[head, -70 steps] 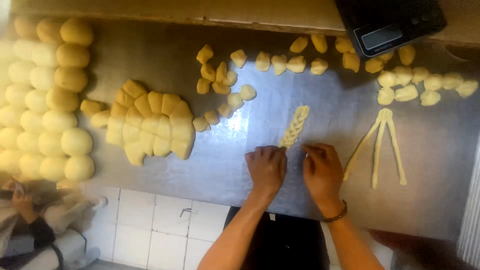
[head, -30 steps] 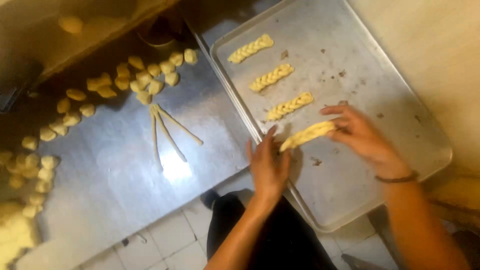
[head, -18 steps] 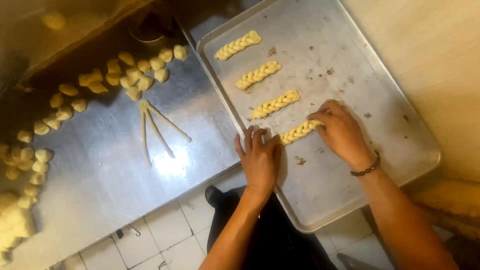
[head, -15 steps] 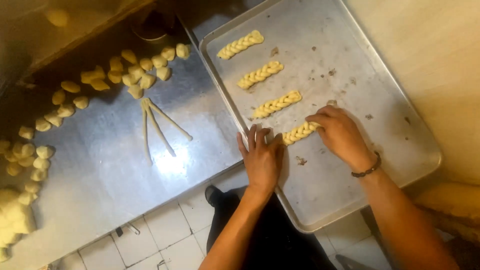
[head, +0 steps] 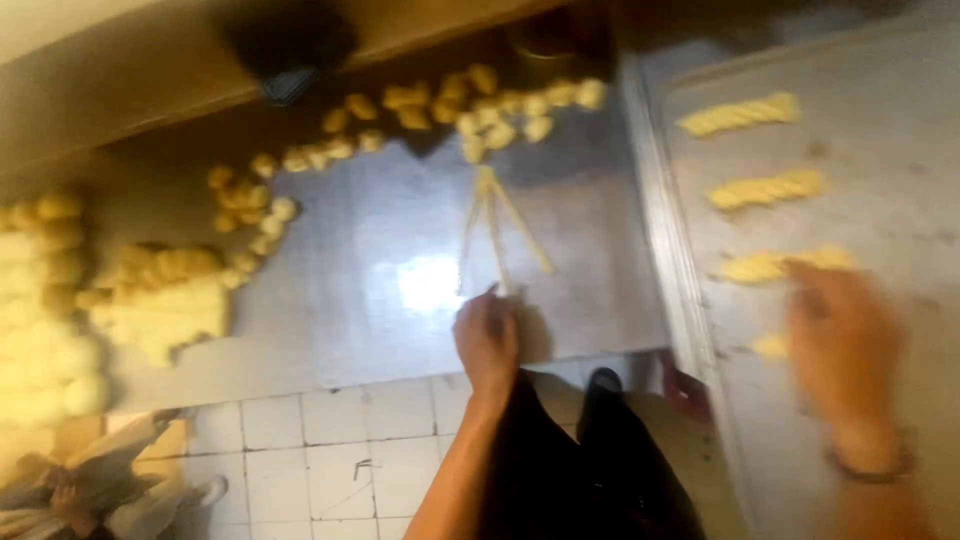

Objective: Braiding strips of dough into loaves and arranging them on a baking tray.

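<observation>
Four braided dough pieces (head: 765,188) on tray (head: 900,120), under right hand (head: 845,345), blurred, grip unclear. Left hand (head: 487,340), loosely curled, empty, touches unbraided dough strands (head: 495,225) on worktop (head: 400,290). Many dough lumps (head: 500,110) beyond, unshaped.

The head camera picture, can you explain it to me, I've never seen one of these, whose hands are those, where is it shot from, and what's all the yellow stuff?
The camera sits on a person's head and looks down, so both hands are that person's own. There is no machine. The left hand rests on a shiny metal worktable, touching the near ends of three thin dough strands that fan out from one joined tip. The right hand is blurred, over a metal baking tray holding braided dough pieces; whether it grips anything cannot be told. Small dough lumps line the table's far edge, and bigger dough balls sit at the left.
</observation>
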